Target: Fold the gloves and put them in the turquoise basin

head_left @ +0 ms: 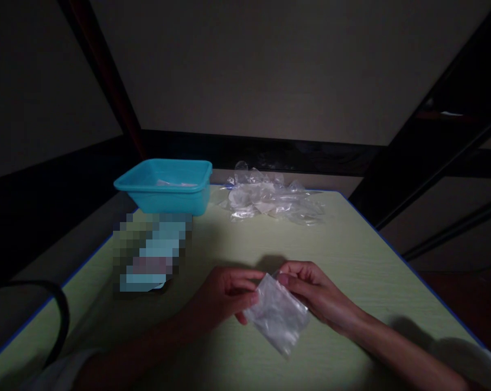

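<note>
A small clear plastic bag (278, 316) is held just above the pale green table (351, 255), near the front middle. My left hand (224, 293) pinches its upper left edge with fingers curled. My right hand (310, 290) grips the upper right corner, thumb and fingers pressed together on the plastic. I cannot tell whether anything is inside the bag.
A turquoise plastic tub (166, 186) stands at the back left with something pale inside. A heap of clear plastic bags (272, 200) lies at the back middle. A blurred-out flat item (151, 252) lies left of my hands. A dark cable (60, 315) curves at the left edge.
</note>
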Motion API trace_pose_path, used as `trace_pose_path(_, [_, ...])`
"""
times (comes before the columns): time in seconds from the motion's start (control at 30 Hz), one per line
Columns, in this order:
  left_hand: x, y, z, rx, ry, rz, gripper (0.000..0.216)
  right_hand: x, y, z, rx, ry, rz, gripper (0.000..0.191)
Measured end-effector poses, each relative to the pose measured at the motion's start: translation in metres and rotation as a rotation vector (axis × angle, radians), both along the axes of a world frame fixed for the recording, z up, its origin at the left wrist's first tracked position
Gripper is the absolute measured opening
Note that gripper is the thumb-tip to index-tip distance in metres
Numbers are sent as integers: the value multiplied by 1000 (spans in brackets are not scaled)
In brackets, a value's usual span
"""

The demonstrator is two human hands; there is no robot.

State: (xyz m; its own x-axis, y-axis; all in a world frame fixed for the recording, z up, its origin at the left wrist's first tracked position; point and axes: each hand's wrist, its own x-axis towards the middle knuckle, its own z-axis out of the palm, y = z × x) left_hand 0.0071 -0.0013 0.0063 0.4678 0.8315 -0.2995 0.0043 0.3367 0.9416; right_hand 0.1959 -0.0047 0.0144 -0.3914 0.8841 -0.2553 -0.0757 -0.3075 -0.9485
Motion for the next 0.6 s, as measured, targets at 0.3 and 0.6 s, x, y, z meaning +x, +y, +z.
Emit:
trace_pose_path(0.3, [3,-5,2,69,-5,2,19,0,0,-3,18,12,27,32])
trace_pose_path(0.6, [1,-5,7,31,-21,48,24,4,-1,5,-98,175,7,21])
